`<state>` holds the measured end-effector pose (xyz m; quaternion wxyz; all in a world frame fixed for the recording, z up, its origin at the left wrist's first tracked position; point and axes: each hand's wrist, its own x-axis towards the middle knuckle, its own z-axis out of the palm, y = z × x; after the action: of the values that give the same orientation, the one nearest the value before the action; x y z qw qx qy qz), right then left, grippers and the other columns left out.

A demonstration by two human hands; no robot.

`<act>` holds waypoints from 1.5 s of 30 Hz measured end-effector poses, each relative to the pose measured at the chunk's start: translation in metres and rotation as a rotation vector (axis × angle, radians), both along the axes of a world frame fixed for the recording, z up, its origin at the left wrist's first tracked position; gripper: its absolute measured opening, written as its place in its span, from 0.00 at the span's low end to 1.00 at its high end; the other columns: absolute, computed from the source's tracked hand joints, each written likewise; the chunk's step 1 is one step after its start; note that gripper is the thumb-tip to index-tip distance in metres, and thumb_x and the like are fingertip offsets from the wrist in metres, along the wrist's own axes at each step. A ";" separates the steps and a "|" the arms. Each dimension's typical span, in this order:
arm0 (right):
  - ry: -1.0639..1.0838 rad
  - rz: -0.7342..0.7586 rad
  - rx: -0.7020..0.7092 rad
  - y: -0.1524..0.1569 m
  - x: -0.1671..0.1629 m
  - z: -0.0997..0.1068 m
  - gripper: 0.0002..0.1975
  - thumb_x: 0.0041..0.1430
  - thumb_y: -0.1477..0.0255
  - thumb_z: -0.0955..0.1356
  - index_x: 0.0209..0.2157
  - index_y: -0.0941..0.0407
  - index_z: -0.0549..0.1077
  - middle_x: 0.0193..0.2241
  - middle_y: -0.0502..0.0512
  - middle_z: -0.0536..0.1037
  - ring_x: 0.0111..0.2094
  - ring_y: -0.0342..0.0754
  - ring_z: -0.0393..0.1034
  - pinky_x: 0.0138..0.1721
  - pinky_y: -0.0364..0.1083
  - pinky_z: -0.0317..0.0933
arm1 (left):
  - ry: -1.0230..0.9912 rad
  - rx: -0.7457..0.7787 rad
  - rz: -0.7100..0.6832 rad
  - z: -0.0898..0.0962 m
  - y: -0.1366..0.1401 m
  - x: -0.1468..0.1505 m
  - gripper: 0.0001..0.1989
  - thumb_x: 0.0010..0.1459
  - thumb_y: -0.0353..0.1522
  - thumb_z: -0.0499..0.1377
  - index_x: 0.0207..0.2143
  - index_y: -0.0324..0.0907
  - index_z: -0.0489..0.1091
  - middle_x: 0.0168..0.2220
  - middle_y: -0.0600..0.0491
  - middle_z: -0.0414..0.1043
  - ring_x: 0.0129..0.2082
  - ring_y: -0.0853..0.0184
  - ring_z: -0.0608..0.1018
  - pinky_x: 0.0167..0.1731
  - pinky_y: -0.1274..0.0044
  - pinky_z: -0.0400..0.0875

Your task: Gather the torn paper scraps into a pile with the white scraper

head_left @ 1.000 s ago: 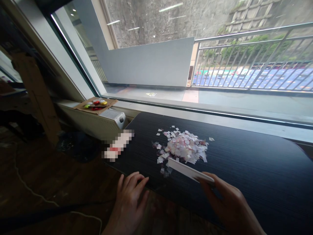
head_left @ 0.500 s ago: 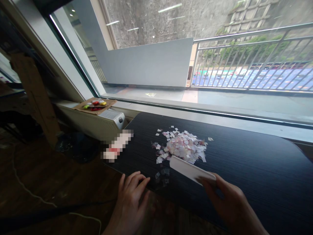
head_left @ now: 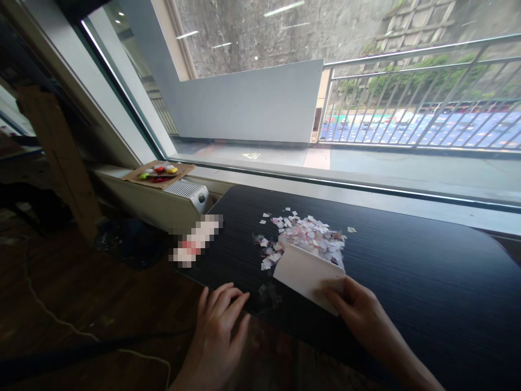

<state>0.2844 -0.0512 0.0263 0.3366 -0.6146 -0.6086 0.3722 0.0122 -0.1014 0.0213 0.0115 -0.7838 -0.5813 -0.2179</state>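
On the dark table [head_left: 411,255] lies a loose heap of small cut paper pieces [head_left: 311,236], white and pinkish. My right hand [head_left: 354,301] grips a flat white card [head_left: 311,277] by its right end, thumb on the face toward me. The card's upper edge is against or just in front of the heap's near side and hides part of it. Fingers extended and slightly apart, my left hand [head_left: 223,315] rests at the table's near edge and holds nothing. A few see-through scraps [head_left: 271,295] lie between the left hand and the card.
A pixelated pale strip [head_left: 197,241] lies on the table's left end. Beyond it, a radiator [head_left: 187,195] carries a cardboard sheet with colourful small items [head_left: 160,172]. A large window runs behind the table. A dark plastic bag [head_left: 126,241] and a cable [head_left: 61,320] are on the floor.
The card in my right hand has tipped, so its broad face now shows instead of its narrow edge. My right hand has shifted slightly left. My left hand has stayed in place.
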 end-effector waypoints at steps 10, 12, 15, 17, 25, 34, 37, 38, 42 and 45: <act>0.064 0.133 -0.092 -0.014 -0.012 0.006 0.12 0.53 0.64 0.64 0.27 0.58 0.73 0.21 0.50 0.74 0.24 0.46 0.66 0.24 0.42 0.59 | -0.015 0.005 0.016 -0.001 -0.003 -0.002 0.15 0.55 0.28 0.52 0.44 0.47 0.71 0.41 0.50 0.73 0.47 0.59 0.72 0.53 0.57 0.58; 0.091 0.135 -0.113 -0.018 -0.011 0.005 0.12 0.53 0.64 0.65 0.26 0.58 0.72 0.20 0.49 0.72 0.23 0.45 0.65 0.23 0.41 0.57 | -0.014 0.006 0.015 0.000 -0.003 -0.002 0.15 0.55 0.28 0.52 0.44 0.47 0.71 0.41 0.50 0.73 0.47 0.59 0.72 0.53 0.57 0.58; 0.154 0.088 -0.132 -0.024 -0.013 0.006 0.11 0.52 0.65 0.65 0.26 0.58 0.72 0.20 0.48 0.71 0.23 0.44 0.63 0.22 0.41 0.55 | -0.016 0.008 0.016 0.000 -0.003 -0.001 0.15 0.56 0.28 0.51 0.44 0.47 0.71 0.41 0.50 0.73 0.47 0.59 0.72 0.52 0.57 0.59; 0.173 0.070 -0.155 -0.029 -0.016 0.007 0.11 0.51 0.64 0.65 0.24 0.58 0.71 0.19 0.48 0.70 0.23 0.44 0.63 0.22 0.41 0.54 | -0.016 0.014 0.015 0.001 -0.003 -0.001 0.15 0.56 0.28 0.51 0.44 0.47 0.71 0.41 0.50 0.73 0.47 0.59 0.72 0.52 0.57 0.59; 0.050 0.123 -0.067 -0.042 -0.007 0.014 0.13 0.53 0.63 0.65 0.24 0.57 0.74 0.20 0.50 0.74 0.23 0.45 0.66 0.24 0.41 0.58 | -0.025 -0.006 0.034 0.002 -0.004 0.001 0.14 0.57 0.29 0.51 0.44 0.47 0.71 0.41 0.50 0.74 0.47 0.60 0.72 0.53 0.57 0.59; 0.092 -0.012 -0.087 -0.036 -0.001 0.010 0.14 0.51 0.61 0.66 0.28 0.57 0.76 0.23 0.52 0.78 0.26 0.48 0.70 0.25 0.42 0.61 | -0.021 -0.015 0.040 0.000 -0.006 0.001 0.16 0.56 0.28 0.51 0.46 0.46 0.70 0.42 0.50 0.73 0.48 0.57 0.71 0.51 0.54 0.59; 0.141 -0.008 -0.120 -0.040 -0.005 0.010 0.13 0.51 0.62 0.66 0.26 0.57 0.75 0.23 0.52 0.77 0.26 0.48 0.69 0.25 0.42 0.61 | -0.024 -0.018 0.045 0.000 -0.006 0.002 0.16 0.56 0.28 0.51 0.45 0.47 0.71 0.42 0.50 0.73 0.48 0.58 0.72 0.52 0.55 0.59; 0.150 -0.006 -0.128 -0.042 -0.006 0.010 0.13 0.51 0.62 0.66 0.26 0.57 0.74 0.22 0.51 0.77 0.26 0.48 0.69 0.25 0.42 0.60 | -0.026 -0.020 0.046 0.000 -0.007 0.002 0.16 0.56 0.28 0.51 0.45 0.47 0.71 0.42 0.50 0.73 0.48 0.58 0.72 0.53 0.55 0.59; 0.145 0.026 -0.136 -0.045 -0.007 0.008 0.12 0.51 0.62 0.66 0.22 0.57 0.71 0.19 0.50 0.73 0.23 0.46 0.65 0.23 0.41 0.57 | -0.030 -0.028 0.049 0.002 -0.007 0.003 0.16 0.56 0.28 0.51 0.45 0.47 0.71 0.42 0.50 0.73 0.48 0.58 0.71 0.52 0.55 0.59; 0.116 0.045 -0.109 -0.037 -0.010 0.008 0.14 0.52 0.61 0.64 0.24 0.57 0.71 0.20 0.50 0.72 0.23 0.45 0.64 0.23 0.42 0.57 | -0.025 -0.036 0.051 0.003 -0.007 0.003 0.16 0.56 0.28 0.51 0.45 0.47 0.71 0.42 0.50 0.72 0.48 0.58 0.71 0.52 0.54 0.59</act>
<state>0.2744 -0.0882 0.0340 0.3287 -0.5956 -0.5807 0.4472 0.0151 -0.1080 0.0240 -0.0045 -0.7660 -0.6052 -0.2168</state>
